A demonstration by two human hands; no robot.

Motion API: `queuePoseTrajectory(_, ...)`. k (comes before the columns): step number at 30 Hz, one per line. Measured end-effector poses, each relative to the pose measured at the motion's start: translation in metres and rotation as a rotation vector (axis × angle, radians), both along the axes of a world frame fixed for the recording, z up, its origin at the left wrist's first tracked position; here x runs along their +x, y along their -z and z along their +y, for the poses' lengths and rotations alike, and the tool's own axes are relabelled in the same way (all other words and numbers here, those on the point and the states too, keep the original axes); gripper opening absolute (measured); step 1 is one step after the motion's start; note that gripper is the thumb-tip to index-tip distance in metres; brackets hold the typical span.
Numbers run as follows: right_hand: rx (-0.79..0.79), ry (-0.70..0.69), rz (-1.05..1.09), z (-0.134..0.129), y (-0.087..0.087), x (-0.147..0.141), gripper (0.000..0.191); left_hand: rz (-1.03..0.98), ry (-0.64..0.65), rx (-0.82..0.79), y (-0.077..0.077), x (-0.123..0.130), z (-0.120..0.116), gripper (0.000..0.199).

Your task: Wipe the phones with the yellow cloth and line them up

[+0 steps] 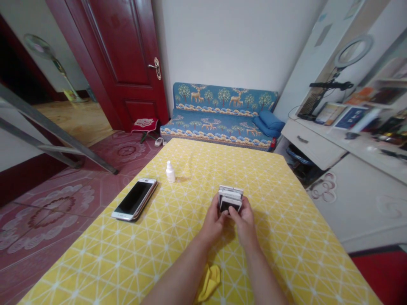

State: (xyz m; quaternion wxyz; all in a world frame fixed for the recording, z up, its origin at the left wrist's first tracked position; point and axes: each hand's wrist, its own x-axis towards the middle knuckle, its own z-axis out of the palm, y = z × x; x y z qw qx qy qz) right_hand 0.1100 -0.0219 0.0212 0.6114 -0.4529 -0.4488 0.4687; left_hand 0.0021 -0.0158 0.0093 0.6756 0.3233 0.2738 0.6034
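Between my two hands is a small stack of smartphones [230, 195], white-edged, the front one with a dark screen facing me. My left hand [212, 218] wraps round the stack's left side. From the right, my right hand [246, 218] grips it, thumb lying over the lower part of the front screen. My fingers behind the stack are hidden. A white phone with a black screen [135, 200] lies face up at the table's left, apparently on top of another one. Beyond it stands a small white spray bottle [171, 173]. Near my left forearm lies a crumpled yellow cloth [210, 281], partly covered by the arm.
A yellow patterned cloth covers the table [178, 237]. Past its far edge is a blue sofa [219, 123] with deer and trees. White drawers [314, 144] holding books and a ring light [354, 51] stand right. A metal ladder [63, 148] leans at left, near a red door [127, 55].
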Motion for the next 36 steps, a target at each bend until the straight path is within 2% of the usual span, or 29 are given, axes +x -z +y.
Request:
queuePoseTrajectory(3, 0.020, -0.037, -0.019, 0.000, 0.006, -0.002, 0.050, 0.124, -0.050, 0.110, 0.006, -0.002, -0.001, 0.062)
queuePoseTrajectory(7, 0.004, -0.016, -0.039, 0.000, 0.013, -0.004, 0.053, 0.226, -0.056, 0.198, 0.015, -0.002, 0.001, 0.063)
queuePoseTrajectory(11, 0.024, 0.007, -0.040, 0.001, 0.016, -0.006, 0.053, 0.254, -0.079, 0.233, 0.009, 0.001, 0.000, 0.056)
queuePoseTrajectory(16, 0.001, -0.018, -0.035, 0.002, 0.017, -0.005, 0.051, 0.333, -0.151, 0.151, -0.004, -0.005, 0.002, 0.042)
queuePoseTrajectory(19, 0.050, 0.007, -0.062, 0.004, 0.018, -0.001, 0.047, 0.428, -0.234, 0.062, -0.006, -0.033, 0.006, 0.039)
queuePoseTrajectory(22, 0.069, 0.019, -0.095, 0.006, 0.022, 0.000, 0.046, 0.653, -0.312, -0.053, -0.006, -0.086, 0.007, 0.044)
queuePoseTrajectory(26, 0.068, -0.017, -0.141, 0.009, 0.027, -0.002, 0.046, 1.112, -0.376, -0.109, -0.008, -0.163, -0.004, 0.039)
queuePoseTrajectory(28, 0.068, -0.033, -0.158, 0.009, 0.027, -0.003, 0.045, 1.378, -0.431, -0.132, -0.011, -0.187, -0.012, 0.037)
queuePoseTrajectory(31, 0.056, -0.037, -0.173, 0.009, 0.026, -0.004, 0.044, 1.700, -0.471, -0.071, -0.018, -0.198, -0.024, 0.040)
queuePoseTrajectory(36, -0.002, -0.031, -0.170, 0.006, 0.022, -0.005, 0.044, 1.987, -0.573, 0.205, -0.022, -0.179, -0.033, 0.040)
